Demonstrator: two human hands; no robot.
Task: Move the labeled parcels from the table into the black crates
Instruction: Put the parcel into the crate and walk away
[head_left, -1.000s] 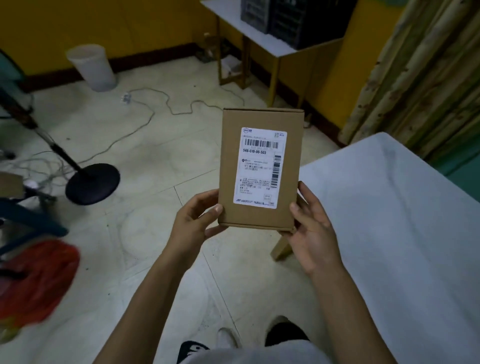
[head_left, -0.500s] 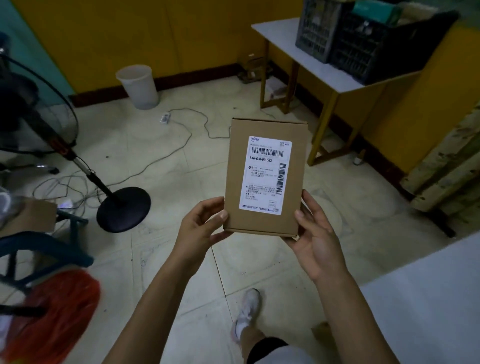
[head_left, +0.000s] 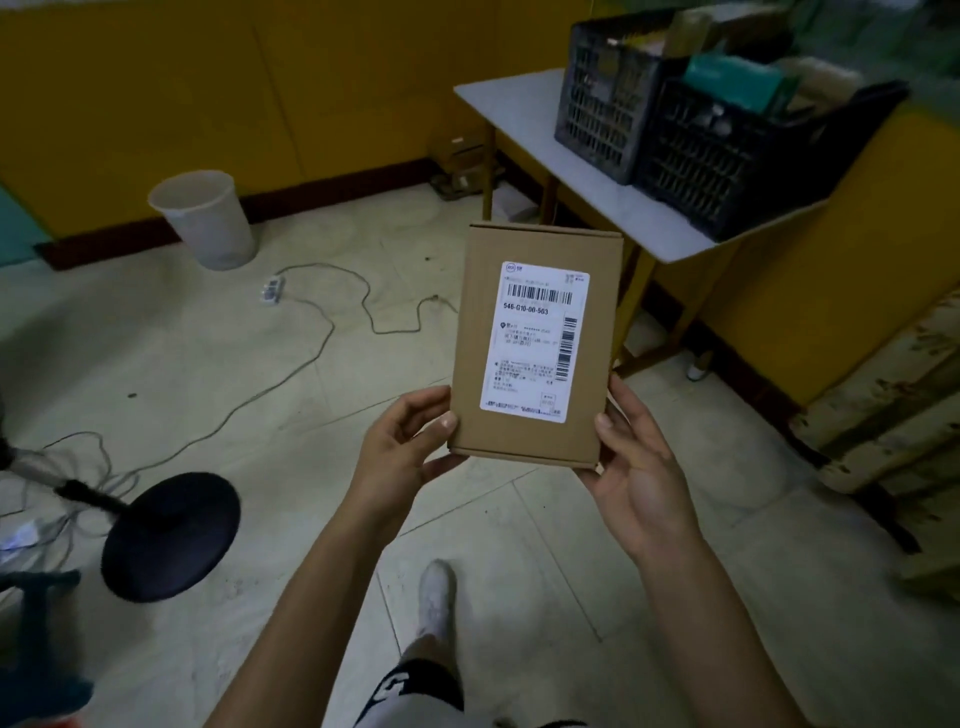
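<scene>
1. A brown parcel (head_left: 535, 343), its white label facing the camera, is held upright at centre frame above the tiled floor (head_left: 545, 561).
2. The left hand (head_left: 400, 452) and right hand (head_left: 634, 467) grip its lower corners, thumbs on the front.
3. Two black crates (head_left: 717, 166), already holding items, stand on a bench (head_left: 519, 130) at upper right, well apart from the parcel.

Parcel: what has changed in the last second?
The person carried the parcel away from the white table, now out of view, toward the crates, which look nearer at upper right on the side table. Unchanged: left hand and right hand hold its lower corners, label facing the camera.
</scene>
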